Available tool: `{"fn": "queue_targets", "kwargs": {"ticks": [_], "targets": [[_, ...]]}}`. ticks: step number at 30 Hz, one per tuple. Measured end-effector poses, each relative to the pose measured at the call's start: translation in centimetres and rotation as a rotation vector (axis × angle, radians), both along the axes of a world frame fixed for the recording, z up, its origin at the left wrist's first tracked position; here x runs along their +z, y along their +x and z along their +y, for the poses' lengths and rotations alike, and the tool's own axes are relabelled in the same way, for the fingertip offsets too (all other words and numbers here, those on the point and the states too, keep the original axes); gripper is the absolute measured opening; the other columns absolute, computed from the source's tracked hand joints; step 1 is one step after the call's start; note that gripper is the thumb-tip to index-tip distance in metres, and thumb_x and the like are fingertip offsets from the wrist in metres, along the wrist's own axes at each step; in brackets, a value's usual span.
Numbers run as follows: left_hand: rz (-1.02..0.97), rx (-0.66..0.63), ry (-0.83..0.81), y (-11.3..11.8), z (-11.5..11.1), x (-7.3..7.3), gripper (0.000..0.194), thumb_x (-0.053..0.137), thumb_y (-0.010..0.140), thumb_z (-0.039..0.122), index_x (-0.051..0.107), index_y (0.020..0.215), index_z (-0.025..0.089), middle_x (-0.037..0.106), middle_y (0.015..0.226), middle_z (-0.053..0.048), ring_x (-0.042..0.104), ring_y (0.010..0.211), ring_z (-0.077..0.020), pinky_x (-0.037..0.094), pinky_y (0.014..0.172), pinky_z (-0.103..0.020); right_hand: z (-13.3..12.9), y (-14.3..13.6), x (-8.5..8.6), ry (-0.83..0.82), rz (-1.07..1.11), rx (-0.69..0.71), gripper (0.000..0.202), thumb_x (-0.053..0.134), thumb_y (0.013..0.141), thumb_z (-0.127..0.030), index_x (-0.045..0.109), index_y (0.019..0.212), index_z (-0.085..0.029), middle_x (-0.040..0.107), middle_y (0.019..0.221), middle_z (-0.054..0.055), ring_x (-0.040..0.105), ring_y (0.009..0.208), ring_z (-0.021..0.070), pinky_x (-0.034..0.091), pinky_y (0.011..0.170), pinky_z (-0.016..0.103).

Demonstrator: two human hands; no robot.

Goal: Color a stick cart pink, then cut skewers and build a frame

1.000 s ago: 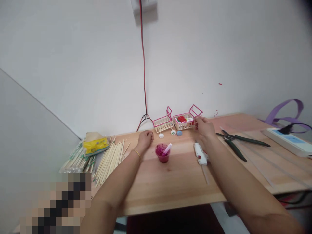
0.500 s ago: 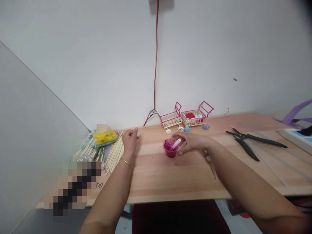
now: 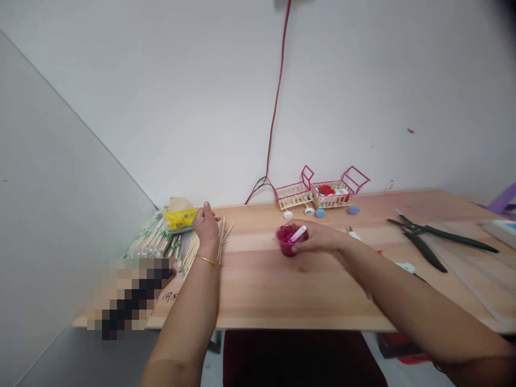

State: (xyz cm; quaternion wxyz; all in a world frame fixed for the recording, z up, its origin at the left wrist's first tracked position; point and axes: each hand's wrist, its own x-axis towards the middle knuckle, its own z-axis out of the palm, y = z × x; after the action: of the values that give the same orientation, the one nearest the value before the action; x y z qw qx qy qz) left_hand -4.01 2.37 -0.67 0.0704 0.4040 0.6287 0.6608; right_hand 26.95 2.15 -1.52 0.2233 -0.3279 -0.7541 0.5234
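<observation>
My right hand (image 3: 312,236) is wrapped round the side of a small clear cup (image 3: 287,248) of magenta paint, which stands on the table. A white-handled tool (image 3: 298,234) leans in the cup. My left hand (image 3: 207,223) is closed above the table beside thin wooden sticks (image 3: 221,239); what its fingers hold, if anything, is hidden. Behind the cup stand two small stick-built carts, one with an open slatted bed (image 3: 293,198), the other (image 3: 331,200) filled with red and white pieces. Both have magenta rims and handles.
A yellow packet (image 3: 180,221) lies on bundled sticks (image 3: 151,236) at the left. Blue and white discs (image 3: 320,213) sit before the carts. Dark-handled pliers (image 3: 427,236) lie right, near a white-and-blue box (image 3: 502,231). The wooden table (image 3: 282,306) meets a wall.
My right hand has closed round the cup. My left hand has shifted slightly towards the packet, and several sticks now show loose beside it. The view has turned a little to the left.
</observation>
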Motion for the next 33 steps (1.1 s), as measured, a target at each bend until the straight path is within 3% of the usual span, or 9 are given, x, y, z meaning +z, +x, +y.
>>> {"fn": "queue_targets", "kwargs": {"ticks": [5,8,15,21,28,33], "targets": [[0.381,0.019,-0.208,-0.6,0.4,-0.3,0.032,0.042,0.087,0.039,0.053,0.065,0.018,0.057,0.061,0.0,0.056,0.061,-0.0142,0.042,0.06,-0.024,1.2,-1.6,1.3,0.103,-0.039,-0.12,0.051,0.078,0.061,-0.034,0.061,0.108,-0.021,0.069,0.093,0.003,0.063,0.082,0.0181,0.049,0.073,0.029],[0.57,-0.033,-0.354,-0.7,0.5,-0.5,0.017,0.05,0.08,0.028,0.062,0.074,0.018,0.065,0.075,-0.005,0.059,0.074,-0.0178,0.043,0.068,-0.026,2.7,-3.5,1.4,0.165,-0.06,-0.221,0.056,0.079,0.059,-0.033,0.06,0.11,-0.023,0.07,0.094,0.002,0.063,0.083,0.0187,0.048,0.072,0.029],[0.802,-0.146,-0.721,-0.6,-0.1,-1.2,0.008,0.06,0.065,0.019,0.065,0.06,0.016,0.068,0.075,-0.017,0.064,0.08,-0.029,0.044,0.07,-0.032,5.9,-9.7,-0.8,0.28,-0.083,-0.495,0.047,0.077,0.059,-0.04,0.058,0.096,-0.019,0.067,0.088,0.002,0.061,0.079,0.0179,0.046,0.069,0.029],[0.86,-0.156,-0.913,-0.4,-0.3,-1.0,0.015,0.054,0.069,0.018,0.067,0.068,0.012,0.069,0.088,-0.027,0.066,0.086,-0.0366,0.045,0.069,-0.038,7.5,-12.4,-2.3,0.32,-0.108,-0.571,0.056,0.076,0.058,-0.048,0.054,0.101,-0.019,0.066,0.093,0.005,0.06,0.083,0.0205,0.044,0.071,0.031],[0.886,-0.206,-0.903,0.1,-0.6,0.3,0.018,0.049,0.075,0.022,0.066,0.075,0.015,0.07,0.088,-0.019,0.065,0.087,-0.0315,0.042,0.065,-0.033,6.8,-11.2,-2.0,0.274,-0.088,-0.518,0.069,0.083,0.05,-0.043,0.055,0.107,-0.017,0.065,0.099,0.007,0.06,0.086,0.0208,0.045,0.071,0.03],[0.844,-0.345,-0.604,0.9,-1.7,1.8,0.02,0.045,0.083,0.029,0.06,0.075,0.017,0.067,0.076,-0.007,0.06,0.073,-0.0208,0.036,0.061,-0.027,3.6,-8.1,-0.3,0.207,0.008,-0.462,0.034,0.072,0.069,-0.032,0.06,0.097,-0.017,0.065,0.086,0.003,0.06,0.079,0.0158,0.045,0.071,0.028]]}}
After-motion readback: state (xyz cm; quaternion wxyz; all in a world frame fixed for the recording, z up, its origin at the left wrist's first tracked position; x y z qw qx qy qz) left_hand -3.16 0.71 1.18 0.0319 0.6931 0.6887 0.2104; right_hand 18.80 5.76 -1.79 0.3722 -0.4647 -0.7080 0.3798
